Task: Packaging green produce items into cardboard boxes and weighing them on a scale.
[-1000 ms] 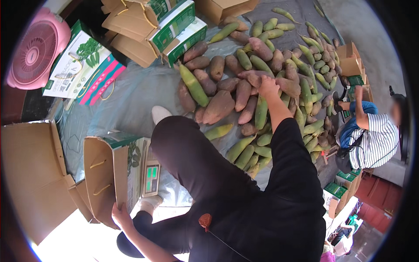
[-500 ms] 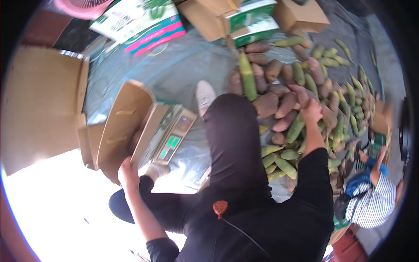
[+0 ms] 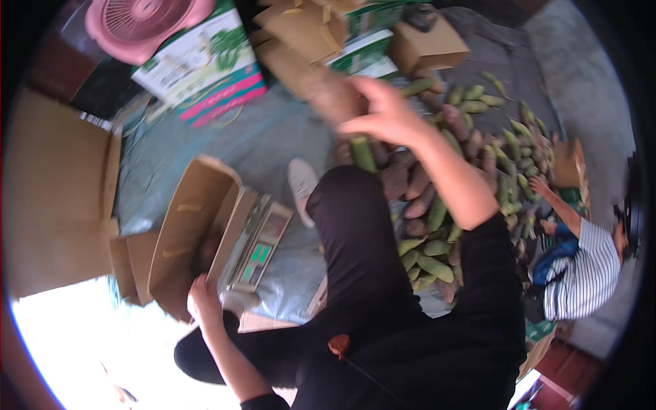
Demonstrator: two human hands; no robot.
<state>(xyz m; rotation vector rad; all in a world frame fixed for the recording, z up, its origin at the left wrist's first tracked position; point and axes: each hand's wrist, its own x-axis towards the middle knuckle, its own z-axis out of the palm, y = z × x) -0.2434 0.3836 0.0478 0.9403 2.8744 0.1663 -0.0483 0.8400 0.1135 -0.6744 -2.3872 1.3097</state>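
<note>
My right hand [image 3: 393, 116] is raised above the far side of the vegetable pile, fingers curled round a brown root vegetable [image 3: 331, 99] blurred by motion. At lower left, my left hand [image 3: 203, 301] grips the near rim of an open cardboard box [image 3: 179, 239]. A dark roundish root is partly visible inside it; the rest of the inside is in shadow. The box sits on a digital scale [image 3: 266, 236] with lit green displays. Right of my knee lies a heap of reddish-brown roots [image 3: 418, 179] and long green radishes [image 3: 434, 268].
A large cardboard box [image 3: 61, 191] stands at far left. Behind are a pink fan [image 3: 143, 27], a printed carton [image 3: 205, 65] and more boxes [image 3: 427, 48]. At right, a person in a striped shirt [image 3: 581, 280] reaches toward the pile. Plastic sheeting [image 3: 232, 137] covers the floor.
My right hand has lifted from the pile and swung left and away from me, carrying a brown root vegetable. My left hand stays on the box rim. The person at right now reaches out an arm.
</note>
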